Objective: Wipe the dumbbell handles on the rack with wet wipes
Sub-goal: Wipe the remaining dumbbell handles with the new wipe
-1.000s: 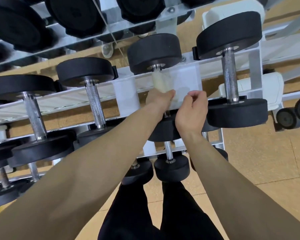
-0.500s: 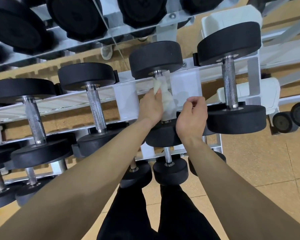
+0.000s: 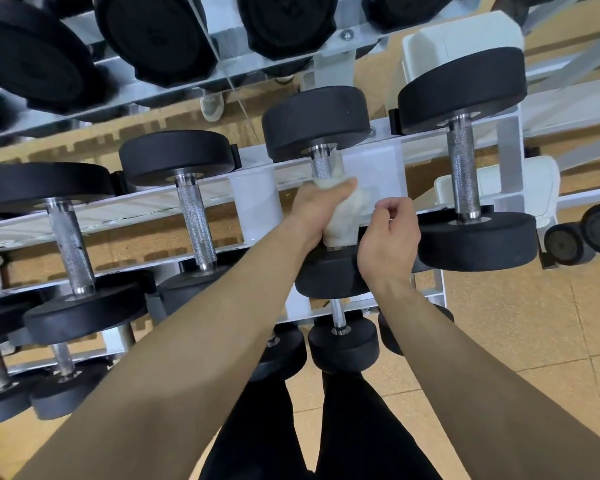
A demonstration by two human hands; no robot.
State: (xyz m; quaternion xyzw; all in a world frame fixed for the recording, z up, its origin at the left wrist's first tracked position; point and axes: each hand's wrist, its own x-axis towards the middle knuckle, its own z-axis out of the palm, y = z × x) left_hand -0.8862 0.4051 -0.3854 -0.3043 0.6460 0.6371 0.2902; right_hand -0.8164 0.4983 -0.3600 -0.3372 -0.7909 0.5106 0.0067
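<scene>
– Dumbbell handle point(image 3: 321, 166) second from the right end of the rack point(image 3: 253, 202), on the tier above the lowest one, one head at each rail. Wrapped in the wet wipe point(image 3: 340, 223) along its lower part, bare knurling only up near the far head. Risks from here?

– Left hand point(image 3: 317, 209) closed round wipe and bar together, thumb lying across the top. Right hand point(image 3: 388, 233) just beside, fingers curled close to the wipe's right edge; cannot tell whether pinching a corner or holding nothing. Likeliest trouble, judging from that: wipe bunched into a thick wad, so skating over the knurling rather than into it, and missing the strip under the far head altogether.

– And the weight itself?

– Could roll or shift on the rails if twisted hard. Knuckles close to the near head point(image 3: 329, 275), so a pinch possible between that head and the front rail. Snagging too: rough knurling apt to tear a wet wipe and leave shreds behind.

– Anything about the neighbours?

– Next dumbbell point(image 3: 463, 174) toward the right edge, near the right hand; easy to rap with the knuckles on a careless stroke, though probably too heavy to budge
</scene>
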